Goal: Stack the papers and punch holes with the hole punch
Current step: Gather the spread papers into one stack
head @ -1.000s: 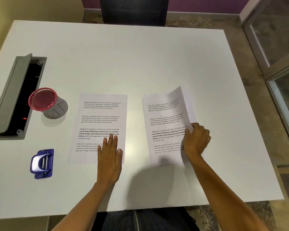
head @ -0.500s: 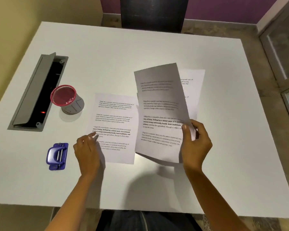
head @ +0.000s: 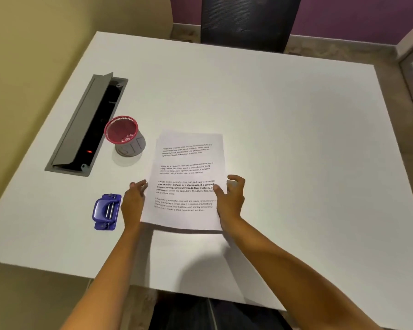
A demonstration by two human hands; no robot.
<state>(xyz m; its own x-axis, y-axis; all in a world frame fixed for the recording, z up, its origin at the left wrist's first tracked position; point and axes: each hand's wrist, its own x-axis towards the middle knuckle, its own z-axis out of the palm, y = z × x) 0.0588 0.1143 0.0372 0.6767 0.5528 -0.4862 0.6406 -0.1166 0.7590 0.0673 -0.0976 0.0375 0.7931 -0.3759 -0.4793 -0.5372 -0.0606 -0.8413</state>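
Observation:
A stack of printed white papers (head: 186, 172) sits at the middle of the white table (head: 284, 120), its near edge raised a little above a shadow. My left hand (head: 134, 206) grips the stack's left edge. My right hand (head: 231, 201) holds the right edge, thumb on top of the top sheet and fingers curled behind. The blue hole punch (head: 106, 211) lies on the table just left of my left hand, apart from the papers.
A red-rimmed mesh cup (head: 124, 136) stands left of the papers' far end. An open grey cable tray (head: 86, 125) is set into the table at the far left. A dark chair (head: 246, 20) stands beyond the far edge.
My right hand carried the right-hand sheet left and laid it over the left sheet. My left hand shifted to the stack's left edge. The sheets now lie as one stack.

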